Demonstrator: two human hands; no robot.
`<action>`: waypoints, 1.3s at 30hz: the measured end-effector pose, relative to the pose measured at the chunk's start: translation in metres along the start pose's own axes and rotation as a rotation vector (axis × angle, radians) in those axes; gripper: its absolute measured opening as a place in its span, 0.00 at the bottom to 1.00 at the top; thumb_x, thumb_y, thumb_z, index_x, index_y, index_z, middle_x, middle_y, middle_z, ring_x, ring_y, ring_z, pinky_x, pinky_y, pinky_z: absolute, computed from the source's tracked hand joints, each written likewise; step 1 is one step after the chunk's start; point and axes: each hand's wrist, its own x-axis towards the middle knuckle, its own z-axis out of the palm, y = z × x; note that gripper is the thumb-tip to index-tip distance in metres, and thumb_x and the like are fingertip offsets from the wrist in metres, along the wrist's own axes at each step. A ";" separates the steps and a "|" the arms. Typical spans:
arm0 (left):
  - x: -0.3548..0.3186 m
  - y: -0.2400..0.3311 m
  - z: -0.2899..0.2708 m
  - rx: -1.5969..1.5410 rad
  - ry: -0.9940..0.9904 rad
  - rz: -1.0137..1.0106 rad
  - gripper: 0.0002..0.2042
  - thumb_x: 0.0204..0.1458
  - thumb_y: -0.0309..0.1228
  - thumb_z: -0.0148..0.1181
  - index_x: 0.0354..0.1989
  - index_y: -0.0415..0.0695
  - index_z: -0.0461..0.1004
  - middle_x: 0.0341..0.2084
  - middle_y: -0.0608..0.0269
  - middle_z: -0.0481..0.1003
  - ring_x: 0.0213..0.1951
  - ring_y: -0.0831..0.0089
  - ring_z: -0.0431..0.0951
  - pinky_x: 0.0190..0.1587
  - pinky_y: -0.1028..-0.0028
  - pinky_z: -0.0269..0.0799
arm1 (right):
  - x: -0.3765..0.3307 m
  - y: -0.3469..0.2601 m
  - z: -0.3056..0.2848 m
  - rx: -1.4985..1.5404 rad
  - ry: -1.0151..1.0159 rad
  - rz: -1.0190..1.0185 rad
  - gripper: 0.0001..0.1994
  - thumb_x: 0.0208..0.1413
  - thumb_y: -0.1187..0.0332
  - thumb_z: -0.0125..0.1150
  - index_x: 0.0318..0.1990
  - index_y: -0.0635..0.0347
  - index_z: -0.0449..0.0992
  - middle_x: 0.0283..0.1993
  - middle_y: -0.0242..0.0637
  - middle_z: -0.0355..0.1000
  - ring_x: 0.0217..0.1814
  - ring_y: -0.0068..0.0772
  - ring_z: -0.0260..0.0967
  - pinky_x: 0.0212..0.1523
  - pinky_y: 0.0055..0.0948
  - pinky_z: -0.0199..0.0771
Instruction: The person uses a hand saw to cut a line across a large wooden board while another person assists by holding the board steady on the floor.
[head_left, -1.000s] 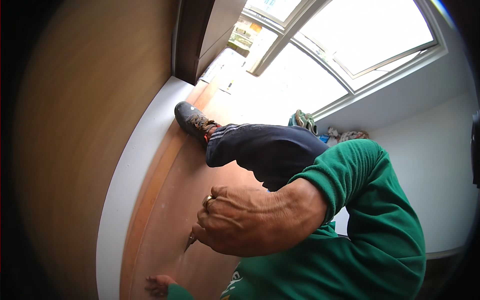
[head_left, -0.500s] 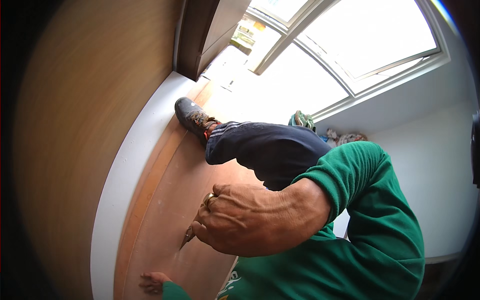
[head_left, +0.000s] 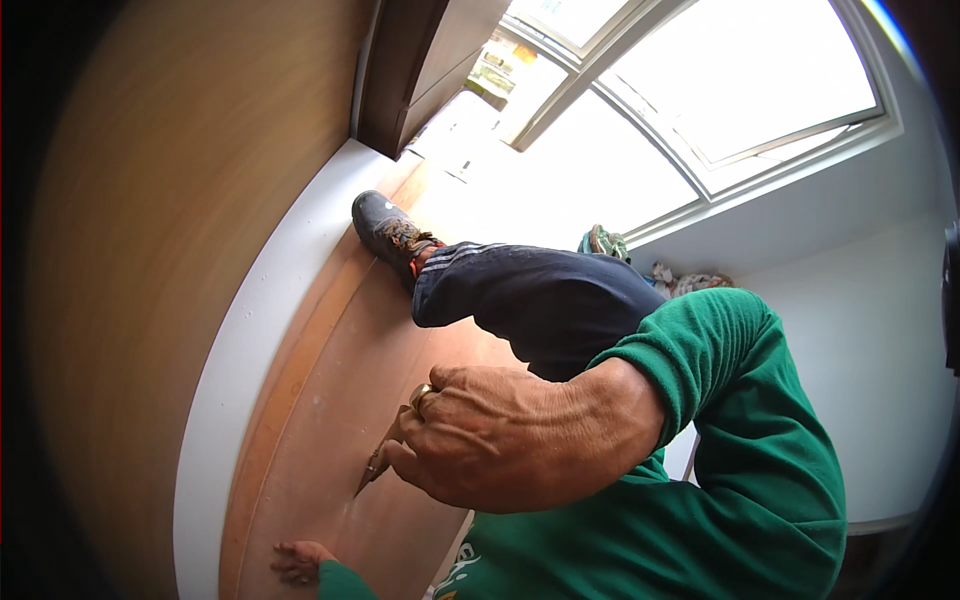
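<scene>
My right hand (head_left: 500, 435), with a ring on one finger, is closed around a small tool. Only the narrow, pointed, blade-like end (head_left: 368, 476) of this tool shows below the fingers; the handle is hidden in my grip. Its tip is at or just over a reddish-brown board surface (head_left: 330, 430), and I cannot tell whether it touches. At the lower left, my left hand (head_left: 302, 562) rests on the same surface with its fingers spread, holding nothing. A thin line runs along the board near the tip.
A white strip (head_left: 235, 360) borders the board, with a wood-coloured panel (head_left: 180, 220) beyond it. My leg in dark trousers (head_left: 540, 290) stretches across, its shoe (head_left: 385, 228) beside the strip. A dark brown post (head_left: 400, 80) and bright windows (head_left: 740, 80) stand behind, with bundled items (head_left: 605, 242) below.
The view has shifted slightly. Both hands keep nearly the same pose and place on the board, and the pointed tool stays in my right hand.
</scene>
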 end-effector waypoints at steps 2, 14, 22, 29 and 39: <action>-0.006 -0.001 -0.023 0.008 -0.044 0.018 0.32 0.75 0.58 0.38 0.84 0.61 0.55 0.82 0.53 0.57 0.81 0.33 0.53 0.81 0.40 0.48 | 0.000 -0.001 -0.003 -0.009 -0.019 0.007 0.07 0.72 0.71 0.53 0.44 0.65 0.76 0.37 0.43 0.78 0.38 0.45 0.79 0.43 0.43 0.78; 0.042 0.004 0.081 -0.132 0.071 -0.100 0.38 0.72 0.61 0.42 0.85 0.55 0.53 0.83 0.56 0.56 0.81 0.32 0.50 0.78 0.32 0.44 | 0.001 0.001 -0.005 0.011 -0.040 -0.005 0.08 0.72 0.71 0.52 0.44 0.65 0.76 0.37 0.44 0.78 0.38 0.46 0.79 0.42 0.43 0.78; 0.019 0.008 0.050 -0.137 0.034 -0.051 0.41 0.71 0.63 0.43 0.85 0.49 0.52 0.83 0.55 0.56 0.81 0.32 0.49 0.78 0.32 0.44 | 0.001 0.001 -0.008 0.024 -0.043 0.013 0.08 0.72 0.71 0.53 0.46 0.66 0.76 0.38 0.44 0.78 0.39 0.45 0.79 0.47 0.44 0.78; 0.029 0.007 0.061 -0.316 0.034 -0.117 0.36 0.73 0.61 0.42 0.84 0.59 0.53 0.83 0.52 0.54 0.81 0.32 0.48 0.78 0.32 0.44 | 0.002 0.000 -0.005 0.012 -0.042 0.028 0.07 0.71 0.71 0.53 0.44 0.66 0.76 0.37 0.45 0.77 0.39 0.45 0.79 0.47 0.43 0.77; 0.023 0.006 0.062 -0.046 0.105 -0.007 0.25 0.75 0.53 0.43 0.79 0.73 0.60 0.82 0.49 0.55 0.78 0.25 0.55 0.74 0.27 0.52 | 0.005 0.001 -0.005 -0.019 -0.096 0.035 0.07 0.70 0.71 0.54 0.44 0.65 0.76 0.38 0.44 0.77 0.40 0.44 0.79 0.45 0.43 0.77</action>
